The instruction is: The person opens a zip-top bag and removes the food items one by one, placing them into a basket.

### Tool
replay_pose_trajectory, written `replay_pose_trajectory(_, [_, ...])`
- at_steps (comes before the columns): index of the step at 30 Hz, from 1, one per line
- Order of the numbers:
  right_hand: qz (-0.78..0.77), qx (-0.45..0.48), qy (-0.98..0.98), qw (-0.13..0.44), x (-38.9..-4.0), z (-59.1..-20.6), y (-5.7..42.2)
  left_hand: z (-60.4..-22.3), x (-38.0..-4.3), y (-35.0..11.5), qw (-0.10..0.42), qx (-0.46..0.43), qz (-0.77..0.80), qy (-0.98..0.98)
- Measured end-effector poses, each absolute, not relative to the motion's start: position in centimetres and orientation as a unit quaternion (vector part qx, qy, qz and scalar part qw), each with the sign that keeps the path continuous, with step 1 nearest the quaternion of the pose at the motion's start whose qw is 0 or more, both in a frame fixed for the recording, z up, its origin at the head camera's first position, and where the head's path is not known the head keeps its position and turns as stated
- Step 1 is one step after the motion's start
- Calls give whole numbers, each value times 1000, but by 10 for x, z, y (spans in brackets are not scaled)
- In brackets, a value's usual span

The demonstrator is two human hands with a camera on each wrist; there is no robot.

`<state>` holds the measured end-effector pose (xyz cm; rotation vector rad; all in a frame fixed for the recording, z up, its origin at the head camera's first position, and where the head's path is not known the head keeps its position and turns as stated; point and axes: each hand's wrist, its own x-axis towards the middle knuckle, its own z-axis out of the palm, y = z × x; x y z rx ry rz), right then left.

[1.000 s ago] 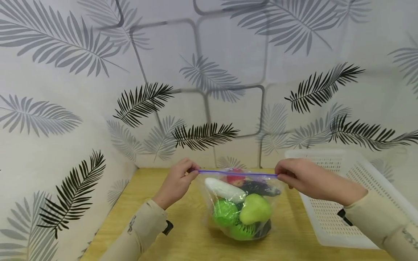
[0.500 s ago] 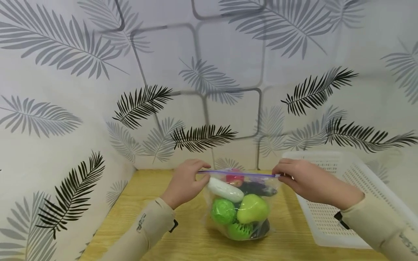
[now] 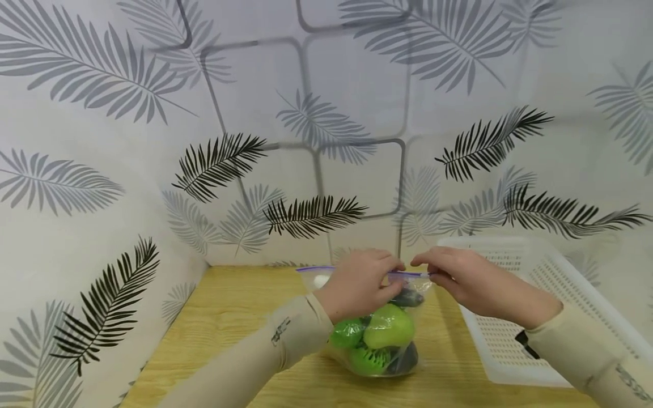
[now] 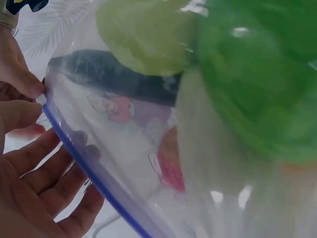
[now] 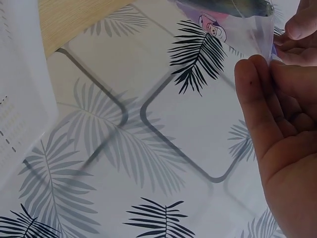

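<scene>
A clear zip bag [image 3: 339,358] stands on the table, its purple zip strip [image 3: 312,268] uppermost. Through its wall show a yellow-green pear [image 3: 390,327], a green ball-shaped piece [image 3: 347,333], a green piece with dark slits [image 3: 369,360] and a dark purple, long piece [image 3: 408,297]. My right hand [image 3: 474,280] pinches the bag's top right corner. Across the bag's top lies my left hand [image 3: 362,283], thumb in front and fingers apart, close to the right hand. A small white slider [image 4: 41,99] sits at the strip's end, beside the left hand's fingertips in the left wrist view.
To the right, a white perforated plastic basket [image 3: 502,340] stands partly under the right forearm. The wooden table [image 3: 240,340] meets a leaf-patterned wall covering [image 3: 357,73] at the back and left.
My left hand has left the strip's left end and moved right along the bag's top, close to the right hand. The right hand keeps its pinch on the corner.
</scene>
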<state>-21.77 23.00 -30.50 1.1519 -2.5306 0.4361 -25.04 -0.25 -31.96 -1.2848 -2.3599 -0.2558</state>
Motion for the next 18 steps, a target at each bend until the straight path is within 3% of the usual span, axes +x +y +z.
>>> replay_pose_trajectory(6, [161, 400, -887, 167, -217, -307, 225, -323, -250, 10, 205, -463, -136, -851])
replay_pose_trajectory(18, [201, 400, -877, 172, -211, -308, 214, -328, -250, 12, 224, -499, -199, -813])
